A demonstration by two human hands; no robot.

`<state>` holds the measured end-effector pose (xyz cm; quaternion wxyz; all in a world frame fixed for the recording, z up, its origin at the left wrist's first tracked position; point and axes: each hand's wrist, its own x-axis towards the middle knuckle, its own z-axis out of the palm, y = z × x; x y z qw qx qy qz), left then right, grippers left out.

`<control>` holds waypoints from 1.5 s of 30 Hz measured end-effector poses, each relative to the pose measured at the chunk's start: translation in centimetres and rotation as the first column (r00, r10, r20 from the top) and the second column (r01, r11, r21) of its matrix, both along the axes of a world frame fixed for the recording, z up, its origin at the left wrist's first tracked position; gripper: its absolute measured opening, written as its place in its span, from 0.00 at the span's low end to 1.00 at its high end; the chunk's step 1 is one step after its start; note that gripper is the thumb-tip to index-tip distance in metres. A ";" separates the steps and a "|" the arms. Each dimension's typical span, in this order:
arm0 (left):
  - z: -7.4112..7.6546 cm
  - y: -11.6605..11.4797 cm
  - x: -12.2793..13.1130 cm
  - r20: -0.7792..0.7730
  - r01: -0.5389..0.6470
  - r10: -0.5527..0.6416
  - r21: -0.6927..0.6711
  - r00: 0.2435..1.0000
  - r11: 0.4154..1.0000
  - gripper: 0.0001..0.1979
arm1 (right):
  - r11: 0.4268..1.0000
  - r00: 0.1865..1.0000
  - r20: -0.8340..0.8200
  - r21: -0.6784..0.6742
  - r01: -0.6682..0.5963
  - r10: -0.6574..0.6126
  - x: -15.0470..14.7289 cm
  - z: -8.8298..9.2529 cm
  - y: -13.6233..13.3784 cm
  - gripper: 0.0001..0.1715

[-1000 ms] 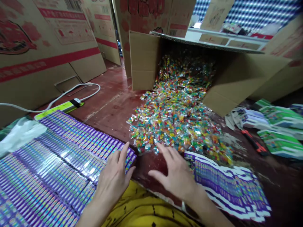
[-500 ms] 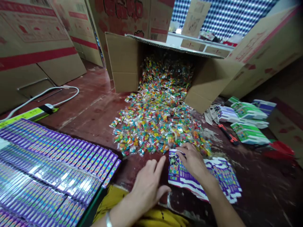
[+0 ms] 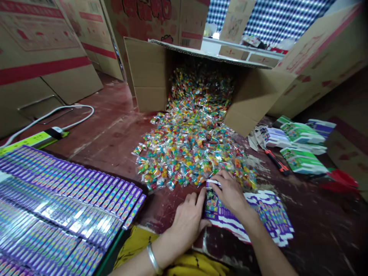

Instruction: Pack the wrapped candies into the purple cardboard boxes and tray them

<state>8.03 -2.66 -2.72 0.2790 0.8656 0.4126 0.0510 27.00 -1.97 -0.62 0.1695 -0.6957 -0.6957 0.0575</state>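
Observation:
A fanned row of flat purple printed cartons point(image 3: 270, 216) with white end flaps lies on the dark red floor in front of me. My right hand point(image 3: 228, 191) bends over the leftmost carton point(image 3: 212, 203), its fingertips curled at that carton's upper end. My left hand point(image 3: 188, 216) is at the same carton's left edge, index finger along the side and thumb spread apart near the lower corner. Its other fingers are partly folded. Just beyond both hands spreads a heap of small clear bags of colourful candies point(image 3: 189, 153), spilling from a cardboard box point(image 3: 149, 76) lying on its side.
At left, filled purple packs point(image 3: 71, 207) stand in tight rows beside a yellow-green power strip point(image 3: 31, 142) with a white cable. To the right lie a red-and-black cutter point(image 3: 277, 163), stacks of green cartons point(image 3: 303, 161) and a red item point(image 3: 342, 180). Large cardboard boxes point(image 3: 37, 50) surround the area.
My left hand has moved right and now touches the leftmost carton's edge. The fingers of my right hand have shifted slightly at its upper end.

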 end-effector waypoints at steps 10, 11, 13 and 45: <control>1.7 -1.4 -1.3 0.457 -0.004 0.043 -0.087 0.889 0.996 0.42 | 0.981 0.635 -0.747 -0.154 0.121 -0.196 -1.2 4.8 -2.5 0.16; 2.1 -1.4 -1.5 0.497 -0.006 0.059 -0.108 0.866 0.994 0.42 | 0.975 0.588 -0.778 -0.175 0.135 -0.221 -1.8 5.1 -2.7 0.17; 3.0 -1.1 -1.8 0.568 -0.015 0.134 -0.209 0.812 0.978 0.39 | 0.966 0.508 -0.822 -0.212 0.147 -0.258 -3.0 5.5 -3.1 0.18; 6.6 1.8 -9.0 0.594 0.378 0.199 -0.699 0.779 0.607 0.26 | 0.677 0.713 -0.670 -0.428 -0.599 0.207 -5.0 7.4 -4.0 0.05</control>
